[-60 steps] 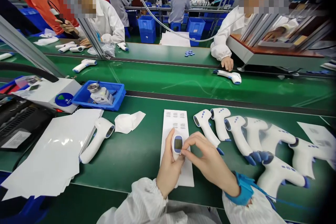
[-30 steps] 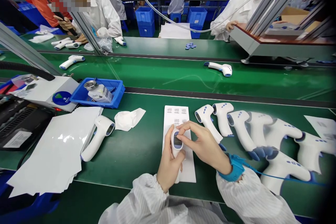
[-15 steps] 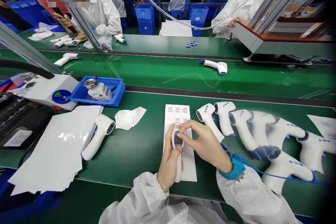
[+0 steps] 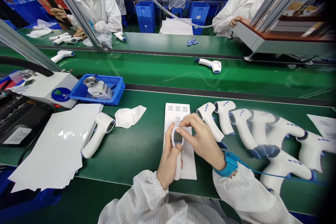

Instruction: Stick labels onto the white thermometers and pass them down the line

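Observation:
My left hand (image 4: pixel 168 161) grips a white infrared thermometer (image 4: pixel 177 140) upright by its handle, with the dark display facing up. My right hand (image 4: pixel 201 138) is at the thermometer's head, its fingertips pinched on the top of the display. Both hands are over a white label sheet (image 4: pixel 176 112) printed with rows of small codes. Several white thermometers with blue triggers (image 4: pixel 208 119) lie in a row to the right. A blue wrist strap (image 4: pixel 228 164) circles my right wrist, with a blue cord trailing right.
On the left stand a blue tray (image 4: pixel 115 91) holding a bottle, a white tissue (image 4: pixel 130 116), a lone thermometer (image 4: pixel 99 134), and a stack of white sheets (image 4: pixel 52 147). Beyond is a green conveyor belt (image 4: pixel 157 71) carrying another thermometer (image 4: pixel 210 65); co-workers sit past it.
The thermometer on the far belt has moved left. My right fingers have shifted toward the thermometer's top edge. The whole view has tilted slightly, moving the table upward in the picture.

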{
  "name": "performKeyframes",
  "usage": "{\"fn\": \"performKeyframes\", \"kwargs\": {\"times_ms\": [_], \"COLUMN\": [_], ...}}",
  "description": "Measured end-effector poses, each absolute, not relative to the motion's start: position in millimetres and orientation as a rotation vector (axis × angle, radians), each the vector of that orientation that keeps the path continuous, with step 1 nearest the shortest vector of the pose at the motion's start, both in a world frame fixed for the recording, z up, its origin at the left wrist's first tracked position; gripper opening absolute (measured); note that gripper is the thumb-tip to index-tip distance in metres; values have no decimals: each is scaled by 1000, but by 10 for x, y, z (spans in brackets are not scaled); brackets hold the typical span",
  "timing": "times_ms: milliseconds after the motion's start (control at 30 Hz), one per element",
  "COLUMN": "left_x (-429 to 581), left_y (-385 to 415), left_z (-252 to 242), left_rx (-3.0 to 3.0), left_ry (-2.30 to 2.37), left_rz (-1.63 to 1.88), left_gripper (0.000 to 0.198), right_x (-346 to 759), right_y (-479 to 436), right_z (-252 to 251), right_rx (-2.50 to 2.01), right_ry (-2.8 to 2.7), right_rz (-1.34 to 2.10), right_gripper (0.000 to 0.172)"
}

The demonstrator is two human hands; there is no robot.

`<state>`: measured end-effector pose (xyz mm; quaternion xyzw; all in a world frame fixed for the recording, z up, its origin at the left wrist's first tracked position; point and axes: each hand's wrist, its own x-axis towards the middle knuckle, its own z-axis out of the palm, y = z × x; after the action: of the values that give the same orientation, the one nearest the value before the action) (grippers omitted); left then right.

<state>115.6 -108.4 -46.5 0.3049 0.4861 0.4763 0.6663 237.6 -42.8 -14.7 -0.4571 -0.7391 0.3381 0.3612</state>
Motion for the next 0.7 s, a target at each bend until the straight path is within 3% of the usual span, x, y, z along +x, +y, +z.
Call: {"fn": "performKeyframes", "kwargs": {"times_ms": [133,267,433,700], "left_x": [1128,1132,1160,1149], "left_y": [-1080,-1074,-1069,-1050], "left_z": [-450,-419,-415,-374], "left_rx": [689,726,769,661], "left_ry": [1067,1055,1127,1096], "left_rz": [1091,1081,1086,1072], "left_gripper": [62,76,80,80], "right_x": [2382,2376,2327,2411], "right_y": [-424,-437,-378,-437], "right_z": [-163,-169,-196,-202], "right_rx": [-1129,-1091,-1100,-987], "right_ry": [-1878,-1978,-1922,-1849], "right_rz": [1092,1093,1045,1260], "right_gripper": [4,32,2,21]}}
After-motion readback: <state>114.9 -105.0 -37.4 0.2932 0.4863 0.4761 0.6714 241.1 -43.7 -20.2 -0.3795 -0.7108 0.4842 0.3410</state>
